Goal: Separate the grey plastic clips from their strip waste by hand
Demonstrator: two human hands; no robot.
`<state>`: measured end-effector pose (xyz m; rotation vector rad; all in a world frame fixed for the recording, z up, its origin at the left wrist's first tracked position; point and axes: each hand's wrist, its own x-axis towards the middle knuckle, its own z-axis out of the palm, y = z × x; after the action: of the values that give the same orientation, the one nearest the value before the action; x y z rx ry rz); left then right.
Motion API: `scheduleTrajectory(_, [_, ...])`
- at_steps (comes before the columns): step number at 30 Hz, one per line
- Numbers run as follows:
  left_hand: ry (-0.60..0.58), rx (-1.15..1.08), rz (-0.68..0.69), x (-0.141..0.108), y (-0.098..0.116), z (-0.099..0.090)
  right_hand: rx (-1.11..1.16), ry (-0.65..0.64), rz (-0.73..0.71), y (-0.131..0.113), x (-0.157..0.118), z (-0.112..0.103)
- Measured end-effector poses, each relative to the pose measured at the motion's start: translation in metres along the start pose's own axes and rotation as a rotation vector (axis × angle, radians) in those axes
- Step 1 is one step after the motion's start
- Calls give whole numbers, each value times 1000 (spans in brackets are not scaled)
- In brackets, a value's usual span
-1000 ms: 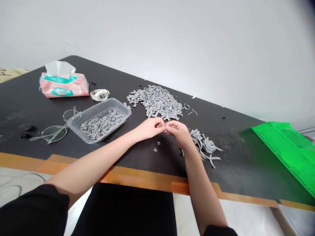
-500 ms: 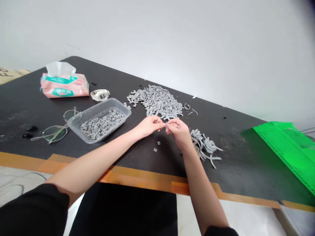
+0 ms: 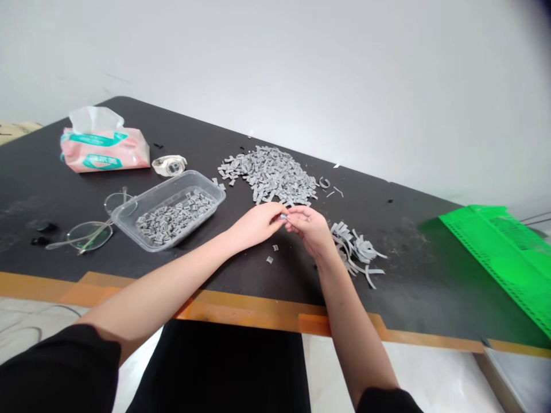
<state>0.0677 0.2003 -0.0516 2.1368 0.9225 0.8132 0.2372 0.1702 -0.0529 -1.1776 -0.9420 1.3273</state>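
Observation:
My left hand and my right hand meet fingertip to fingertip above the black table. Between them they pinch one small grey piece, mostly covered by the fingers. Just beyond lies a large heap of small grey pieces. Two loose pieces, a nearer one and a farther one, rest on the table below my hands. Left of my left hand stands a clear plastic tub partly filled with small grey pieces. Beside my right wrist is a bundle of grey strips.
Eyeglasses, a white watch and a pink tissue pack lie at the left. A green perforated sheet covers the right side. Orange tape runs along the table's front edge; a wall rises behind.
The view has shifted slightly, so most things sit a little farther left. My fingers have turned around the small grey piece, and more of it shows between them.

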Motion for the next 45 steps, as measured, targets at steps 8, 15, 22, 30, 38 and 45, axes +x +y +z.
scheduleTrajectory(8, [-7, 100, -136, 1, -3, 2, -104, 86, -26, 6, 6, 0])
scheduleTrajectory(15, [-368, 336, -127, -4, 7, 3, -325, 193, -148, 3, 15, -22])
scheduleTrajectory(22, [-486, 466, -40, -6, 9, 4, -1273, 314, 140, -23, 9, -81])
scheduleTrajectory(30, [-500, 433, -51, -6, 11, -2, -1302, 323, 238, -16, 8, -88])
scheduleTrajectory(38, [-383, 257, -133, -3, 3, 2, -1025, 278, 64, -21, 10, -72])
scheduleTrajectory(45, [-102, -590, -342, 3, 2, 0, -347, -61, 3, -11, -2, -25])
